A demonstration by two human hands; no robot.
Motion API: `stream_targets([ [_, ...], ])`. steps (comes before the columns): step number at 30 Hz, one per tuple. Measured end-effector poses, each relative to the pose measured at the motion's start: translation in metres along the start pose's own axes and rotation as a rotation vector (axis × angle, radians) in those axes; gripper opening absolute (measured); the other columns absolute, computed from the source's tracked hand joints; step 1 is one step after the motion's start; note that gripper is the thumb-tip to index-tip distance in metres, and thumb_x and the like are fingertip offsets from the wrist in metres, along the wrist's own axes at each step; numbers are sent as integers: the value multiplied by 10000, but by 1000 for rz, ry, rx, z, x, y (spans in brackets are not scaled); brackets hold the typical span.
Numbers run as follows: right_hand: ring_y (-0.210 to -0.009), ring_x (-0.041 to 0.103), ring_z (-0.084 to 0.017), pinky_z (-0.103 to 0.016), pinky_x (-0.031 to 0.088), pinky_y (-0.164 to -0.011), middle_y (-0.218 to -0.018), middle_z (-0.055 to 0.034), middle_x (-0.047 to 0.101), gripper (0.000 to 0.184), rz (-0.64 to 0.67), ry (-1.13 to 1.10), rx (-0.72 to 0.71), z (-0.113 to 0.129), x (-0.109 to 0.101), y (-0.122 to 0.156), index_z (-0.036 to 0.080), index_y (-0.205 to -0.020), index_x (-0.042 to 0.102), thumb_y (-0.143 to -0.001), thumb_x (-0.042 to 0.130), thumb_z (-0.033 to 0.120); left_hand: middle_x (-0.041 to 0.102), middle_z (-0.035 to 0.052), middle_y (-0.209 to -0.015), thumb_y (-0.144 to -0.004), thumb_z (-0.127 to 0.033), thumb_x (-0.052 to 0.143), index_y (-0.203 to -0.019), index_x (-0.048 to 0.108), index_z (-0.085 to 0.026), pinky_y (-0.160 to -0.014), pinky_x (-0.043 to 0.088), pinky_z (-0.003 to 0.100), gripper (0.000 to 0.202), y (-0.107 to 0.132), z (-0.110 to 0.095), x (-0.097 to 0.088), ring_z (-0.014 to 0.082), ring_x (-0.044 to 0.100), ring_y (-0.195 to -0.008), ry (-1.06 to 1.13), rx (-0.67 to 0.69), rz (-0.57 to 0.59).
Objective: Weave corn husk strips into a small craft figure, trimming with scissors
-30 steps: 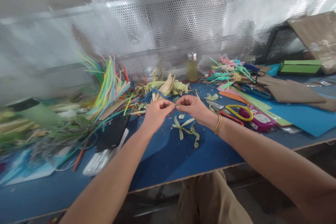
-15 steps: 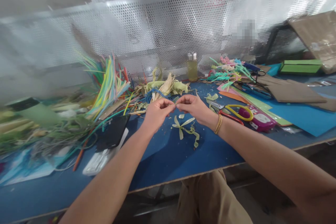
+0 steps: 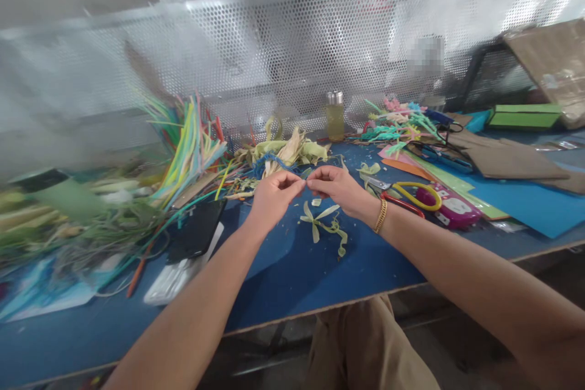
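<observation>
My left hand [image 3: 276, 196] and my right hand [image 3: 336, 187] meet fingertip to fingertip above the blue table. Both are closed in a pinch. A small green leaf-like piece [image 3: 306, 173] shows at their fingertips, partly hidden by the fingers. Just below the hands lies a flower shape of pale green husk strips [image 3: 315, 219], with a curled strip trailing from it. Behind my hands is a heap of dried corn husks [image 3: 292, 149] with blue yarn [image 3: 269, 164] in it. Scissors [image 3: 414, 195] with a yellow handle and a red one rest by my right wrist.
Coloured pipe cleaners [image 3: 187, 152] stand at left, near a black phone [image 3: 196, 234]. A capped bottle [image 3: 335, 119] stands before the perforated metal panel [image 3: 311, 42]. To the right are a purple case [image 3: 457, 207], blue paper [image 3: 525, 201] and cardboard [image 3: 514, 158].
</observation>
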State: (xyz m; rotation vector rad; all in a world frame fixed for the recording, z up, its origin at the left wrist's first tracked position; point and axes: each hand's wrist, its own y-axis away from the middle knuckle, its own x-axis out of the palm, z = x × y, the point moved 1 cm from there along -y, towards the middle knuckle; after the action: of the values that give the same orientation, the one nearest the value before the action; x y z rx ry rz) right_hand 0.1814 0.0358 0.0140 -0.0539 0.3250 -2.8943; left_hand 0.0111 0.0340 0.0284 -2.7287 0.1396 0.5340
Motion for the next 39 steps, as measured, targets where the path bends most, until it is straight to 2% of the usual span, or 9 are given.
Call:
stream_targets([
  [11, -573, 517, -92, -237, 418, -547, -615, 29, 593, 120, 5, -45, 12, 3, -1, 0, 187, -733, 618, -700, 710, 256, 676, 23, -706, -724, -378, 756, -827, 726, -196, -565, 423, 255, 212, 1, -3, 1, 134, 554, -616, 90, -12, 8],
  [16, -599, 532, -101, -251, 424, -568, -642, 25, 599, 134, 12, -41, -4, 1, -1, -1, 188, -736, 619, -686, 722, 258, 673, 19, -698, -712, -342, 766, -781, 724, -186, -565, 412, 258, 175, 0, -3, 1, 112, 518, -577, 70, -8, 8],
  [21, -618, 515, -92, -233, 418, -566, -671, 38, 595, 176, -5, -52, -41, 1, -2, -2, 197, -764, 610, -657, 740, 249, 699, 30, -773, -683, -328, 792, -847, 725, -187, -628, 446, 266, 227, 2, -5, 2, 134, 586, -661, 121, -22, -10],
  [27, -639, 525, -98, -251, 426, -598, -678, 36, 595, 218, -90, -48, -39, 4, -9, -5, 192, -769, 599, -630, 761, 241, 721, 41, -863, -752, -500, 708, -970, 710, -207, -674, 448, 282, 365, -2, -7, -9, 182, 638, -791, 97, -144, -38],
  [29, -630, 525, -96, -255, 425, -605, -671, 37, 592, 213, -162, -42, -41, 6, -13, -7, 187, -767, 593, -629, 752, 219, 720, 41, -850, -713, -548, 720, -866, 723, -197, -652, 423, 283, 383, -4, -5, -16, 187, 617, -761, -84, -171, 56],
  [31, -611, 516, -91, -256, 416, -598, -664, 39, 589, 204, -221, -33, -38, 6, -15, -8, 184, -772, 588, -633, 737, 195, 703, 30, -770, -627, -542, 780, -788, 739, -193, -631, 401, 282, 386, -5, -2, -18, 194, 602, -722, -298, -157, 260],
  [33, -605, 513, -90, -256, 411, -594, -664, 39, 588, 194, -250, -17, -36, 5, -16, -9, 183, -778, 586, -639, 720, 178, 672, 13, -703, -610, -529, 782, -800, 752, -204, -569, 361, 277, 377, -3, 4, -15, 184, 574, -646, -413, -142, 363],
  [37, -618, 520, -91, -257, 420, -614, -665, 38, 585, 176, -252, 25, -33, 3, -15, -9, 178, -766, 585, -641, 708, 168, 627, -12, -616, -664, -418, 753, -788, 769, -234, -530, 323, 278, 223, 2, 14, 2, 164, 531, -551, -471, -83, 392],
  [39, -635, 530, -94, -257, 430, -627, -672, 37, 589, 170, -246, 44, -17, 2, -14, -10, 179, -760, 586, -640, 707, 172, 641, -6, -619, -673, -358, 755, -724, 763, -233, -557, 350, 277, 136, 2, 15, 7, 163, 544, -566, -394, -26, 302],
])
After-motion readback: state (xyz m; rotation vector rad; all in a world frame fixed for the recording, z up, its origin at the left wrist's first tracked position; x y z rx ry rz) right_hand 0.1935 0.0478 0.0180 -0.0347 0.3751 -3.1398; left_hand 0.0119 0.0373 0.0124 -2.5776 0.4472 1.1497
